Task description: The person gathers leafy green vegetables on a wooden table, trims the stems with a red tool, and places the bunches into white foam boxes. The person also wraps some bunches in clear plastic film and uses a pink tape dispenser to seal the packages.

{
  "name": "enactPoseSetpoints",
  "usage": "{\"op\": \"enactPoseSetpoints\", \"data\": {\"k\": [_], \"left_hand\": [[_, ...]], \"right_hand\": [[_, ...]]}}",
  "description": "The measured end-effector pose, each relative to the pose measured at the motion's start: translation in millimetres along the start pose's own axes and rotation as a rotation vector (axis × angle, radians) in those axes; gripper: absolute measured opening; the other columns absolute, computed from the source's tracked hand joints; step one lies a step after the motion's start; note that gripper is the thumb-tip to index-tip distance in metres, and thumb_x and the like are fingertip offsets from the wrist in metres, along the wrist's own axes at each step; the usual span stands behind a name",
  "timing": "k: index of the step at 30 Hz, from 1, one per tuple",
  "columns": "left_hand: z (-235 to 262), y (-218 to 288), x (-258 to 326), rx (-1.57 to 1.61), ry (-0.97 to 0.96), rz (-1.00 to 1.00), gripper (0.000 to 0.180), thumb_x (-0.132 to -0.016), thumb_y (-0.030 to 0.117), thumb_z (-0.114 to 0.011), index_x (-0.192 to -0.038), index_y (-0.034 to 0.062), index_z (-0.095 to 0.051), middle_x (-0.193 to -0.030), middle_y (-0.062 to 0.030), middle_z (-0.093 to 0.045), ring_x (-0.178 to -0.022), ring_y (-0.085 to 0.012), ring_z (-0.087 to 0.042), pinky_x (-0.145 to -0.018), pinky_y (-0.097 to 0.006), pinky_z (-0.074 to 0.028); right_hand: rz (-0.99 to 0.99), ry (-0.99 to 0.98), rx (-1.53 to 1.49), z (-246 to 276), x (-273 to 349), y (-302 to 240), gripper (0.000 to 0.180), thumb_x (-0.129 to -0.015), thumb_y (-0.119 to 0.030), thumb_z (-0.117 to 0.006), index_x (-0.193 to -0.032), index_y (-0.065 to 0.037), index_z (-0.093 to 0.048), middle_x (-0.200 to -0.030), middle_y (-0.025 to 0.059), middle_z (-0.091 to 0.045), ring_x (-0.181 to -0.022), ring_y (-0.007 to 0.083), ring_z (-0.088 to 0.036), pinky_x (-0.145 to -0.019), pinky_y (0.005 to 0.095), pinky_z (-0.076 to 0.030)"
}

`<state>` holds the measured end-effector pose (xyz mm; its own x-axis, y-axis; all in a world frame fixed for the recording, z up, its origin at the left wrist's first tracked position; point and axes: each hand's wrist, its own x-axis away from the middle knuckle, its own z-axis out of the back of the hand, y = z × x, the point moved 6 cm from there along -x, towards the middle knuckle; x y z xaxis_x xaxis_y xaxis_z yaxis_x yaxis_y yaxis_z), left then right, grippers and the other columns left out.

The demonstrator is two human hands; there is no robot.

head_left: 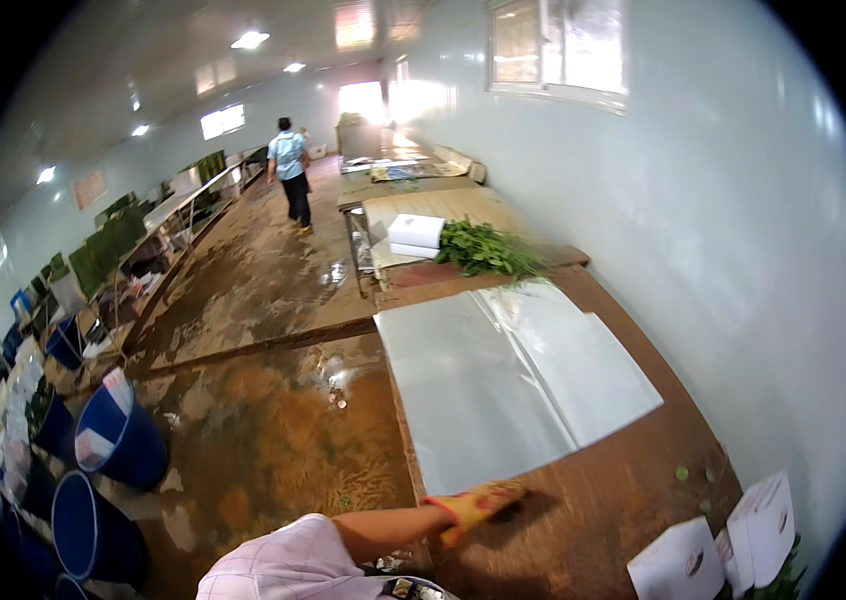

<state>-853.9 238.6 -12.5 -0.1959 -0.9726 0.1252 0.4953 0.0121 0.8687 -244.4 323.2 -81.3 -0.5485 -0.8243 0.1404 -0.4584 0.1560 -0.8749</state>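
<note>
My left hand (481, 504), in a yellow and red work glove, reaches over the brown wooden table (583, 520). Its fingers look stretched out toward the right, low over the wood, and nothing shows in them. Close beyond it lies the near edge of a large pale plastic sheet (473, 390), spread flat with a fold line and an overlapping right part. My right hand is out of view. At the sheet's far end rests a bunch of leafy green stems (488, 248).
White boxes (678, 562) stand at the near right, with greenery beside them. More white boxes (415, 232) sit by the stems. Blue buckets (123, 435) line the wet floor (283, 430) at left. A person (290, 170) is farther back. A wall (743, 250) bounds the right.
</note>
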Motion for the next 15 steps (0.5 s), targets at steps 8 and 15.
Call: {"op": "enactPoseSetpoints", "data": {"k": [8, 15], "left_hand": [[177, -236, 249, -0.211, 0.833, 0.536, 0.041, -0.101, 0.027, -0.043, -0.133, 0.0040, -0.051, -0.134, -0.0153, -0.054, -0.121, -0.0259, -0.053, -0.102, -0.031, -0.041], [239, -237, 317, 0.540, 0.978, 0.487, 0.065, -0.091, 0.046, -0.053, -0.136, -0.0004, -0.044, -0.136, -0.0228, -0.051, -0.125, -0.0324, -0.050, -0.102, -0.035, -0.041]], "right_hand": [[-0.151, -0.067, 0.317, -103, 135, 79, 0.039, -0.088, -0.039, -0.058, -0.095, -0.001, -0.060, -0.071, 0.0134, -0.061, -0.051, 0.0244, -0.054, -0.040, 0.0331, -0.038], [-0.359, -0.699, 0.858, -460, 349, 192, 0.029, -0.088, -0.029, -0.059, -0.102, -0.005, -0.048, -0.079, 0.0087, -0.056, -0.056, 0.0192, -0.050, -0.042, 0.0354, -0.041]]}}
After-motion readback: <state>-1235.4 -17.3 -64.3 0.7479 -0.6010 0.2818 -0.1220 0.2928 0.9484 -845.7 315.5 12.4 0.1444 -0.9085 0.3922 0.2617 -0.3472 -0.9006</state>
